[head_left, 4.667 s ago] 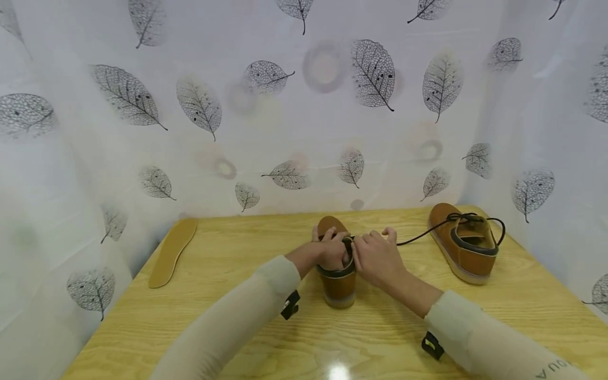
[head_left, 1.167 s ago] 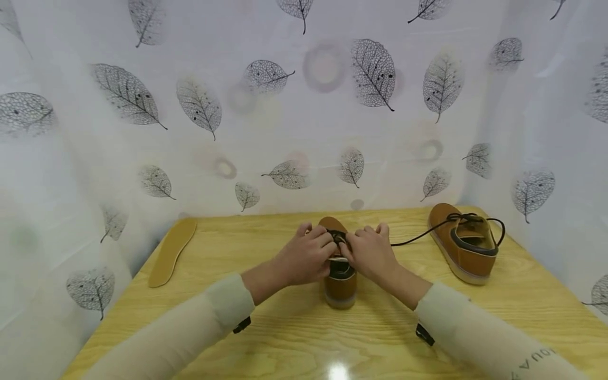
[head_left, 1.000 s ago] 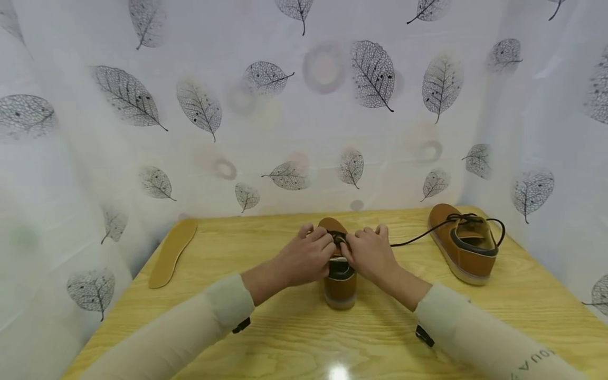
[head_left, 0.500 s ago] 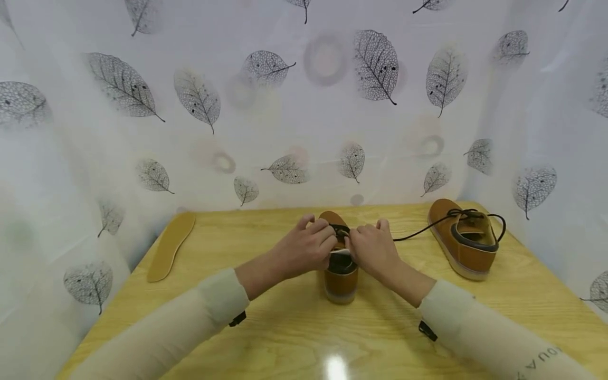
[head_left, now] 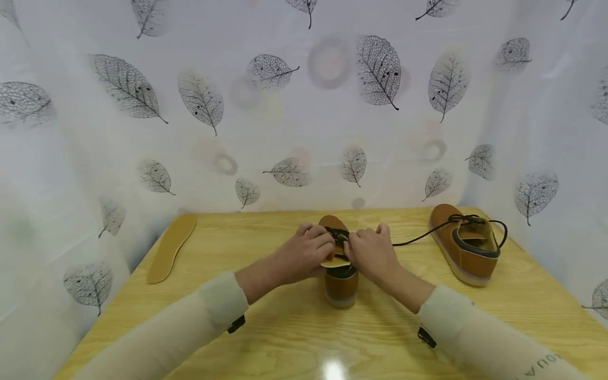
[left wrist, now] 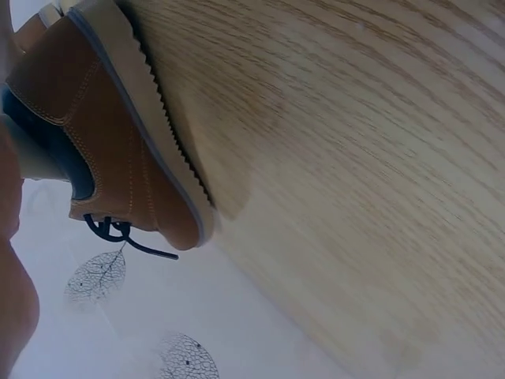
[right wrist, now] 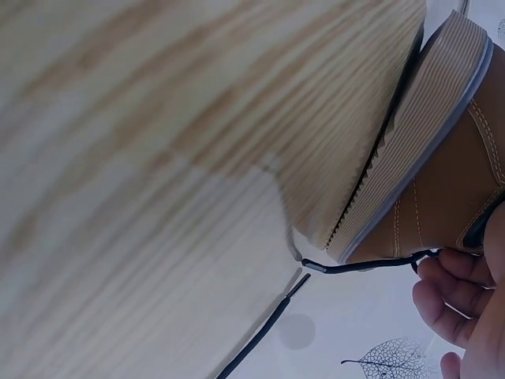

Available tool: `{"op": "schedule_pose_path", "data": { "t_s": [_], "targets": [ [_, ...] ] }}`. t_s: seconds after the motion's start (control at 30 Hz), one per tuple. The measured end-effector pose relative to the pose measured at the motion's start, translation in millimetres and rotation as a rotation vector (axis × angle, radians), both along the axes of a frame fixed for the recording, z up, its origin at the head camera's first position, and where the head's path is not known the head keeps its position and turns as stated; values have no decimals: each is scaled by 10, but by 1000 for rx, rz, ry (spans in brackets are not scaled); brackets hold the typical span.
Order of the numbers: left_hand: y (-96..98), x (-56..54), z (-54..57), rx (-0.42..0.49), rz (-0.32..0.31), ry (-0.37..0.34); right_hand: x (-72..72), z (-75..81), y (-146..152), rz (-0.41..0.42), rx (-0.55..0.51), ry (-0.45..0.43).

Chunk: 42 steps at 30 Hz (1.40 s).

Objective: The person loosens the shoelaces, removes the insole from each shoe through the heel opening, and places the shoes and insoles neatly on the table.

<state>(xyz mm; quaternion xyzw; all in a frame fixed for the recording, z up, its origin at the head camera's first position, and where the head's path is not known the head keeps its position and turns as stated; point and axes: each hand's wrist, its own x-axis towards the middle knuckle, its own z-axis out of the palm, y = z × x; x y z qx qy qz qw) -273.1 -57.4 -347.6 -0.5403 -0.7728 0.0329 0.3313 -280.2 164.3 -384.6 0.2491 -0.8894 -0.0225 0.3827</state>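
A brown lace-up shoe (head_left: 341, 290) stands on the table with its heel toward me. At its left side my left hand (head_left: 304, 254) has curled fingers gripping near the opening. From the right, my right hand (head_left: 372, 250) grips the shoe's upper beside the black laces (head_left: 338, 234); its bent fingers (right wrist: 461, 276) show in the right wrist view. Between the hands, a tan piece (head_left: 335, 261) with a pale rounded edge juts over the opening. I cannot tell whether it is an insole or the tongue. The left wrist view shows the shoe's side (left wrist: 118, 150); the left fingertips are out of sight.
A second brown shoe (head_left: 477, 261) with tied black laces stands at the right. One black lace (head_left: 415, 240) runs from it toward my right hand. A loose tan insole (head_left: 172, 248) lies at the table's left edge. A leaf-patterned curtain (head_left: 304, 132) hangs behind the table.
Earlier my left hand was inside the shoe's opening; it has since come out to the left side. In the last half second the tan piece's edge has shifted toward the heel.
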Motion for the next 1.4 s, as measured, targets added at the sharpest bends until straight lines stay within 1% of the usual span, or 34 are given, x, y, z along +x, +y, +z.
{"op": "schedule_pose_path", "data": {
  "t_s": [0.1, 0.2, 0.33, 0.47, 0.53, 0.6, 0.7, 0.8, 1.03, 1.2, 1.3, 1.4],
  "targets": [
    [24, 6, 18, 29, -31, 21, 3, 1, 10, -3, -3, 25],
    [45, 0, 31, 21, -16, 31, 5, 12, 20, -14, -3, 33],
    [39, -3, 22, -10, 15, 27, 14, 15, 16, -18, 3, 13],
    [28, 2, 34, 13, -5, 24, 11, -10, 16, 3, 9, 37],
    [36, -7, 47, 30, -8, -3, 0, -23, 24, 12, 3, 63],
    [44, -19, 57, 37, 13, -37, -10, -30, 29, 18, -10, 82],
    [34, -30, 52, 15, 65, -89, -16, -30, 29, 19, -18, 68],
    [10, -29, 28, -16, 88, -97, -8, -30, 22, 12, -11, 36],
    [5, -35, 13, -6, 64, -86, 3, -13, 20, 10, -14, 36],
    [17, -55, 10, -6, 38, -53, 10, -22, 27, 19, -8, 39],
    [29, -40, 29, 6, 17, -30, 15, -31, 41, 16, 11, 35],
    [46, -14, 63, 19, -2, -23, 22, -35, 57, 17, 31, 35]
  ]
}}
